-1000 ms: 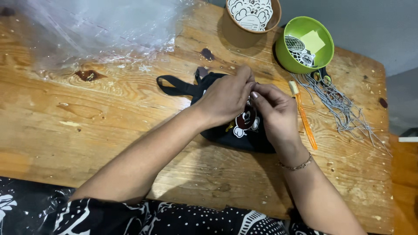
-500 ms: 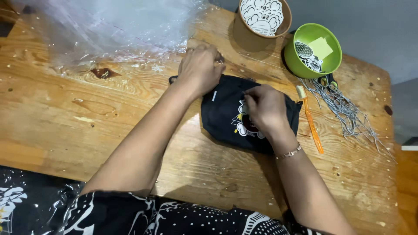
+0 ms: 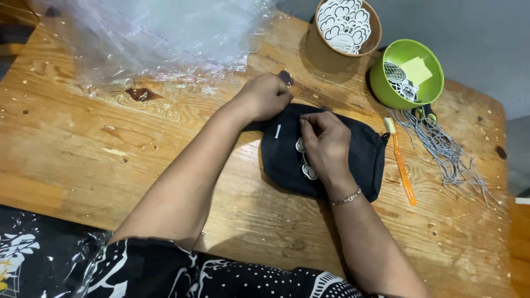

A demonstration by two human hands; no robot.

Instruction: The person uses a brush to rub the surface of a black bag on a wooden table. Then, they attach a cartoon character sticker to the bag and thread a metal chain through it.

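A black cloth face mask (image 3: 361, 157) with a white printed motif lies flat on the wooden table (image 3: 83, 143). My left hand (image 3: 264, 98) rests on its upper left edge, fingers curled and pinching the cloth. My right hand (image 3: 326, 144) lies over the middle of the mask, fingertips pressed together at its top edge close to the left hand. A thin bracelet (image 3: 346, 197) circles my right wrist. The hand hides most of the white print.
Crumpled clear plastic film (image 3: 160, 33) covers the table's far left. A brown cup of white stickers (image 3: 346, 26) and a green bowl (image 3: 407, 74) with paper pieces stand at the back. An orange-handled tool (image 3: 402, 165) and grey cords (image 3: 447, 152) lie right of the mask.
The mask has been spread flat from a bunched shape. My left hand went up and left, then came back to the top edge. My right hand stayed on the mask.
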